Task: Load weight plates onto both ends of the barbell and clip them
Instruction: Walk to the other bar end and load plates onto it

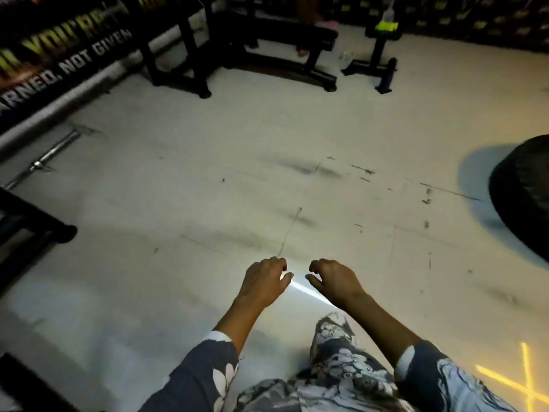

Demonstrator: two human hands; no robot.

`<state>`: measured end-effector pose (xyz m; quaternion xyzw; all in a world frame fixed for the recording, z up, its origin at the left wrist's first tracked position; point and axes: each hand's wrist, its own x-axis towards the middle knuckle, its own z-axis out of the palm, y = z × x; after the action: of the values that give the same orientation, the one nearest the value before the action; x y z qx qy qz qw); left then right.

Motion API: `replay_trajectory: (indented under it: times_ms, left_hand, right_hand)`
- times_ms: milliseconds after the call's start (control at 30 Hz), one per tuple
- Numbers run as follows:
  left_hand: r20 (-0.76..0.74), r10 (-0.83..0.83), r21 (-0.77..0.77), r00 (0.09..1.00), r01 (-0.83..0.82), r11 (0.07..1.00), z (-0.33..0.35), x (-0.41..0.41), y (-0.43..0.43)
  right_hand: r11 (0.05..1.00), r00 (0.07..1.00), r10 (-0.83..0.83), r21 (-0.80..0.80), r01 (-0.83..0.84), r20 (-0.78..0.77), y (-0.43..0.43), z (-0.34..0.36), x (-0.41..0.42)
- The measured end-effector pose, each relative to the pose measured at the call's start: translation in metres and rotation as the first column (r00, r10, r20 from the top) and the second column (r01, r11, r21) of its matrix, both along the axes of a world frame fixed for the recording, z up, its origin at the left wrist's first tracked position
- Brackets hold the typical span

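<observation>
A steel barbell [44,160] lies on the pale floor at the far left, close to the wall; only one end of it shows, with a collar and a bare sleeve. My left hand [264,281] and my right hand [334,281] hang side by side low in the middle, far from the bar, palms down and fingers loosely curled. A thin bright streak [306,290] runs from my left thumb under my right wrist; I cannot tell whether it is an object or glare. A large black round object [523,197], a plate or a tyre, lies at the right edge.
A black bench [297,40] and rack frame [178,66] stand at the back. A small black stand [380,60] with a yellow-green top is to their right. A dark frame foot [38,230] juts in at the left. Yellow floor marks [523,382] lie bottom right.
</observation>
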<state>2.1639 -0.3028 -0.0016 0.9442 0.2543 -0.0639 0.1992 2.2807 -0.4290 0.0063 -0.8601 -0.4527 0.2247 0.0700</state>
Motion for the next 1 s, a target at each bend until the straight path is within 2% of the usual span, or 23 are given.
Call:
replay_trajectory:
  times_ms: [200,333,467,733,900,1000]
  left_hand:
    - [0.028,0.183,-0.001,0.983,-0.183,0.983,-0.007,0.105,0.142]
    - [-0.045,0.301,-0.021,0.952,-0.302,0.953,0.001,0.170,0.236]
    - [-0.024,0.416,-0.039,0.909,-0.417,0.908,0.016,0.231,0.331]
    - [0.022,0.577,-0.051,0.816,-0.576,0.816,0.004,0.306,0.537]
    - [0.053,0.641,-0.056,0.765,-0.639,0.767,0.011,0.333,0.691]
    - [0.086,0.672,-0.045,0.735,-0.671,0.740,0.025,0.344,0.783]
  right_hand:
    - [0.985,0.985,0.171,0.030,-0.171,-0.024,0.165,-0.011,0.130]
    - [0.968,0.966,0.250,0.055,-0.246,-0.066,0.275,0.002,0.209]
    - [0.943,0.941,0.329,0.076,-0.323,-0.081,0.382,0.017,0.275]
    - [0.854,0.853,0.520,0.055,-0.517,-0.042,0.615,0.000,0.357]
    - [0.836,0.836,0.548,0.048,-0.547,-0.025,0.776,0.014,0.391]
    - [0.835,0.836,0.548,0.097,-0.542,-0.041,0.874,0.024,0.400]
